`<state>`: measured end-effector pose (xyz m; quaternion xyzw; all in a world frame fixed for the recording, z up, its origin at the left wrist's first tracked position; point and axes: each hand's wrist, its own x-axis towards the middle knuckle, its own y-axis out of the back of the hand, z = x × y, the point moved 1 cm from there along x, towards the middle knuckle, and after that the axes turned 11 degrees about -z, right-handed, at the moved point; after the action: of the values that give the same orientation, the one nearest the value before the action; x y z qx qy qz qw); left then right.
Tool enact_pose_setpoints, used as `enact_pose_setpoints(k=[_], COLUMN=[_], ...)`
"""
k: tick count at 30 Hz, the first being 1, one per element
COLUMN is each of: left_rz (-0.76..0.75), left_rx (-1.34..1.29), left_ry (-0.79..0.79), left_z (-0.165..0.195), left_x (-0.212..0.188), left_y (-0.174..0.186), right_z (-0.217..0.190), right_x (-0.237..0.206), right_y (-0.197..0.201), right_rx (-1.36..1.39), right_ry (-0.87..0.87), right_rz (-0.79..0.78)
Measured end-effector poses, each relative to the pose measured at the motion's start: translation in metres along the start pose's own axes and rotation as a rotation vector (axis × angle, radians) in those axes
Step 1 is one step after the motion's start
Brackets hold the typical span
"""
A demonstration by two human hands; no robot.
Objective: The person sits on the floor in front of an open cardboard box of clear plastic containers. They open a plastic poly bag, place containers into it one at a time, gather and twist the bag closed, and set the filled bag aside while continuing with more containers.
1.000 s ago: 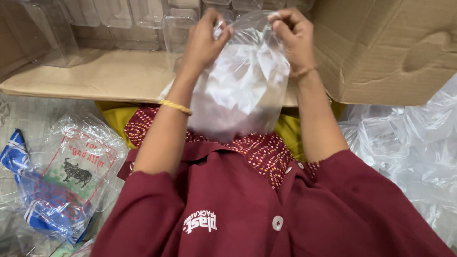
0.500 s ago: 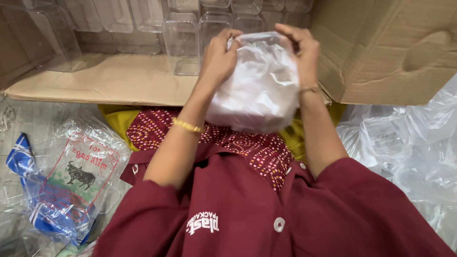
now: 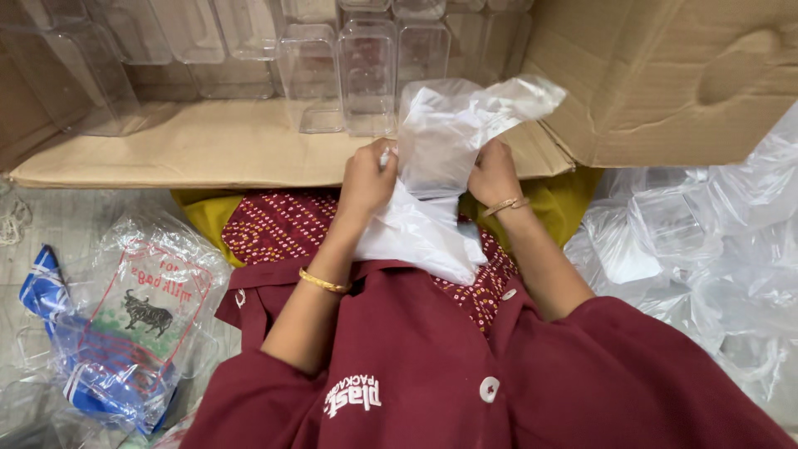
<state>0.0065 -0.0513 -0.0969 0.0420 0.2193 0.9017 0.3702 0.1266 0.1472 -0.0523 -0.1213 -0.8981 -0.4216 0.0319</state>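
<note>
Left hand [image 3: 366,179] and right hand [image 3: 494,175] each pinch the crumpled clear plastic bag [image 3: 436,179], apart, probably spreading its mouth; contents unclear.

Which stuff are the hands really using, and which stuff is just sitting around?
In use:
- left hand and right hand, both gripping
- the clear plastic bag with something white inside

Just lying about:
- clear plastic boxes in rows
- cardboard box
- printed bag packet on the left
- heap of clear plastic on the right

Maroon short-sleeved coat [image 3: 465,374] with white button, gold bangles on both wrists.
</note>
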Motion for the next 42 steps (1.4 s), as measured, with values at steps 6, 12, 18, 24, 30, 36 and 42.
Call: enact_pose_setpoints(k=[6, 12, 18, 24, 30, 36, 42], left_rz=[-0.219, -0.275, -0.263, -0.137, -0.2, -0.232, -0.24], left_rx=[0.012, -0.375, -0.322, -0.428, -0.724, -0.765, -0.743], left_ry=[-0.228, -0.451, -0.347, -0.28, -0.293, -0.334, -0.331], left_z=[-0.013, -0.011, 0.013, 0.036, 0.041, 0.045, 0.047], left_x=[0.01, 0.0, 0.006, -0.004, -0.012, -0.007, -0.004], left_y=[-0.025, -0.038, -0.024, 0.013, 0.02, 0.017, 0.02], right_z=[-0.018, -0.103, -0.109, 0.035, 0.165, 0.198, 0.09], right_x=[0.006, -0.008, -0.034, -0.111, -0.189, -0.202, -0.118], right_y=[0.003, 0.012, 0.038, 0.11, 0.241, 0.268, 0.214], right_rx=[1.222, 0.986, 0.461, 0.868, 1.508, 1.674, 1.069], right_ry=[-0.055, 0.192, 0.145, 0.146, 0.098, -0.069, 0.096], right_rz=[0.011, -0.181, -0.127, 0.825, 1.161, 1.259, 0.903])
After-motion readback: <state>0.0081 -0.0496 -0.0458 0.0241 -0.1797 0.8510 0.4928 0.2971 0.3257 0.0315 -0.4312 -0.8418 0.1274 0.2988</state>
